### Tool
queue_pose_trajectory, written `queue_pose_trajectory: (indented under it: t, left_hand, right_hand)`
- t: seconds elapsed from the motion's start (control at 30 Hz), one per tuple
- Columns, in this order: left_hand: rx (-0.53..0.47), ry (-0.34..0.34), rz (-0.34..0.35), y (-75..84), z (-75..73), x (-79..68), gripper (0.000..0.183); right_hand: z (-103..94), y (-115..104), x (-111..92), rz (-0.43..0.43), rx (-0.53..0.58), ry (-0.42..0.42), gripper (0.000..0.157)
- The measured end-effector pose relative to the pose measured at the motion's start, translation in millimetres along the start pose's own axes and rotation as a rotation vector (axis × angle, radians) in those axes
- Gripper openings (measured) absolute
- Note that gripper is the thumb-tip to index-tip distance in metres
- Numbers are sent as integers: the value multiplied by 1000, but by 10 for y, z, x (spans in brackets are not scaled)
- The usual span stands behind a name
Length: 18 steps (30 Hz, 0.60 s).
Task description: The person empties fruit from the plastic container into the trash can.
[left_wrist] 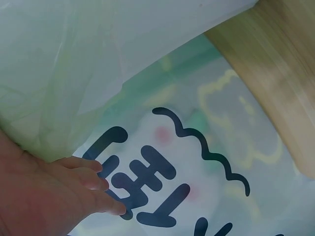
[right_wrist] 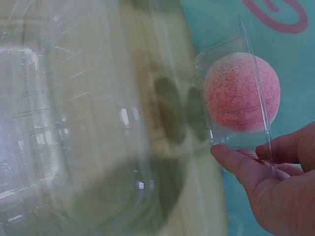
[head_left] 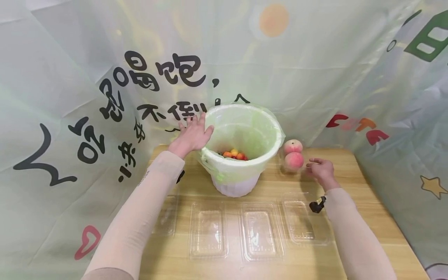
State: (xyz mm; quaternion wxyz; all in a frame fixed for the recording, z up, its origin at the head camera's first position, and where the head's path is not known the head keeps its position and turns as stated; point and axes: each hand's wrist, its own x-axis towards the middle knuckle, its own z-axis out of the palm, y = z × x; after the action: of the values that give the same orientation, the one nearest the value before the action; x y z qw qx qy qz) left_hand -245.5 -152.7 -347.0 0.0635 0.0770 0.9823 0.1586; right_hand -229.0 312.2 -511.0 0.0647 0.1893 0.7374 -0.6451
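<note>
My right hand (head_left: 321, 171) pinches the edge of a clear plastic box (right_wrist: 229, 140) between thumb and fingers. Two pink peaches (head_left: 294, 160) sit in that box, right of the white bucket (head_left: 234, 186); the right wrist view shows one peach (right_wrist: 241, 93) through the clear wall. A pale green plastic bag (head_left: 276, 116) lines the bucket and folds over its rim. Deep inside lie several small orange, yellow and red fruits (head_left: 234, 153), partly hidden. With fingers spread, my left hand (head_left: 193, 134) is at the bucket's left rim, against or very near the bag.
Several clear plastic boxes (head_left: 260, 254) stand in a row along the near part of the wooden table (head_left: 241, 268). Printed cloth walls (head_left: 301, 74) with dark writing close in the table at the back and both sides.
</note>
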Motion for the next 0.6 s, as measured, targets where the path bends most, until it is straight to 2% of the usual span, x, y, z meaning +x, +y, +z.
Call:
queue_pose_trajectory:
  t: [0.3,0.6]
  left_hand:
    - [0,0,2,7,-12,-3,77]
    - [3,-7,-5,2,-8,0,77]
  right_hand:
    - [-69,-209,-159,-22,48,-2,56]
    - [-70,-420,-263,-48,30,-2,34]
